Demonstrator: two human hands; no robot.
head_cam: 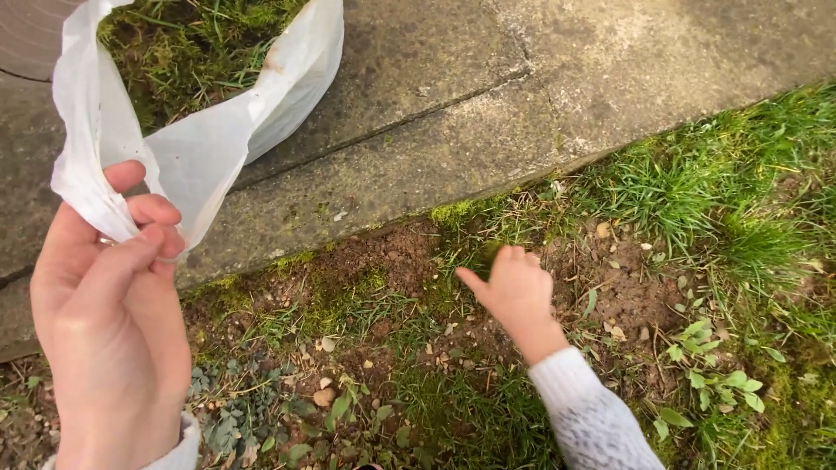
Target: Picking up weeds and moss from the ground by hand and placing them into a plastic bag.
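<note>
White, thin plastic bag (pixel 200 148): held up at upper left, its mouth open, filled with pulled moss and grass (pixel 187 43). Lower body of the bag rests on the grey concrete paving slabs (pixel 453 104); one rim strip hangs across to the left hand.

Left hand (pixel 109 296): raised at lower left, palm toward the camera, thumb and fingers pinched together on the bag's rim strip. Pale cuff just shows at the wrist, at the bottom edge of the view.

Right hand (pixel 515 292): reached forward to the ground at centre, back of the hand upward, fingers curled down around a small dark green clump of moss (pixel 489 254) at the slab's edge. Whether the fingers have closed fully on the clump cannot be told; the fingertips are hidden. White knitted sleeve (pixel 592 418) covers the forearm, which runs in from the lower right.

Relative position: the two hands are well apart, the bag up and to the left of the right hand, with the slab edge and bare ground between them.

Ground: strip of bare brown soil (pixel 383 252) with small stones along the slab's diagonal edge; green grass tufts (pixel 697 191) to the right; small leafy weeds (pixel 714 383) at lower right; grey-green low plant (pixel 235 418) at lower left.

Edges and room: the slab edge runs diagonally from lower left to upper right, just beyond the right hand. A joint line crosses the paving above it. Open soil lies to the left of the right hand, toward the bag.
</note>
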